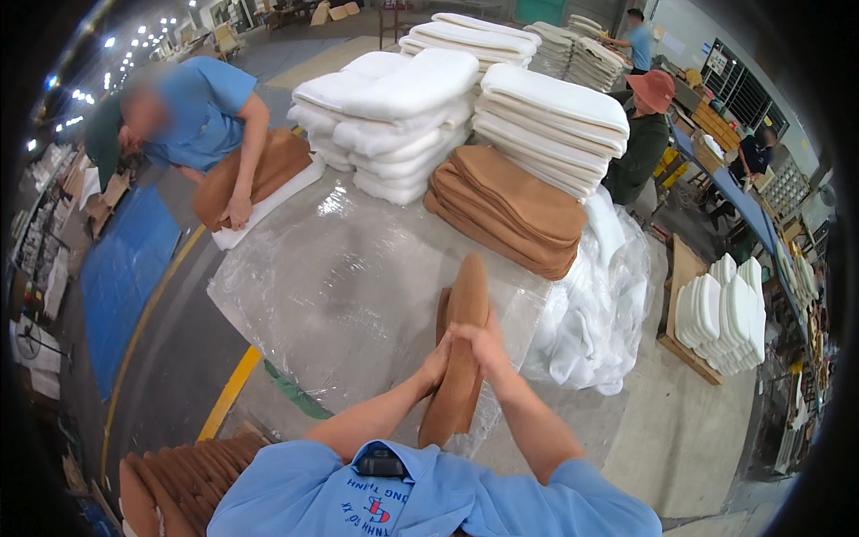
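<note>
A long brown cushion (467, 295) with rounded ends stands on its edge in front of me, at the near side of the plastic-covered table. It looks folded or doubled, with a second brown layer on its left. My left hand (435, 360) presses against its left side, its fingers partly hidden by the cushion. From the right, my right hand (485, 347) grips the same cushion, thumb across its face. Beyond my hands lies a stack of brown cushions (501, 210), beside piles of white padding (546, 121).
Clear plastic sheeting (313, 268) covers the table. At the left, a co-worker (201, 107) leans over a brown cushion on a white pad (268, 206). Bagged white padding (591, 313) bulges at the table's right. Brown cushions (188, 479) stand in a row at lower left; white pads (725, 313) stand at right.
</note>
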### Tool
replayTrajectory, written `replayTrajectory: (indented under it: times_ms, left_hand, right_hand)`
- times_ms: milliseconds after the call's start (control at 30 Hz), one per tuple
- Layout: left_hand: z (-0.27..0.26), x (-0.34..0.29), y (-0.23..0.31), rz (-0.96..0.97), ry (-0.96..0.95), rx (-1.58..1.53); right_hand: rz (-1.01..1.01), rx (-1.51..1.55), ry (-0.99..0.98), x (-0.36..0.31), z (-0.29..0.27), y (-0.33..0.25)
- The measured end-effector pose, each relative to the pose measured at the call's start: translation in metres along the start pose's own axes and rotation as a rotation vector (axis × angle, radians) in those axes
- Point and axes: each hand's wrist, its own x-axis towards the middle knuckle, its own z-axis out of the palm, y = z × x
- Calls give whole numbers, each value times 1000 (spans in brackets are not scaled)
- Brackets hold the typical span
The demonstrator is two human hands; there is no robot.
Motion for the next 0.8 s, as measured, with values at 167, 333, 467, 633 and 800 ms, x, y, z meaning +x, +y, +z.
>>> replayTrajectory:
  times_ms: [167,333,467,633,800]
  left_hand:
    - [8,18,-11,200,75,403]
    - [11,20,13,60,187,616]
    - [-33,8,19,-48,277,624]
    - [8,10,58,-389,-283,244]
    - [7,-13,52,-546,-405,186]
  right_hand:
    - [44,-78,7,95,-40,-47]
    - [1,115,58,89,-101,-42]
    - [-13,393,207,24,-78,-32]
    - [-196,525,420,-70,-111,-38]
    - [-198,654,305,-155,-93,-32]
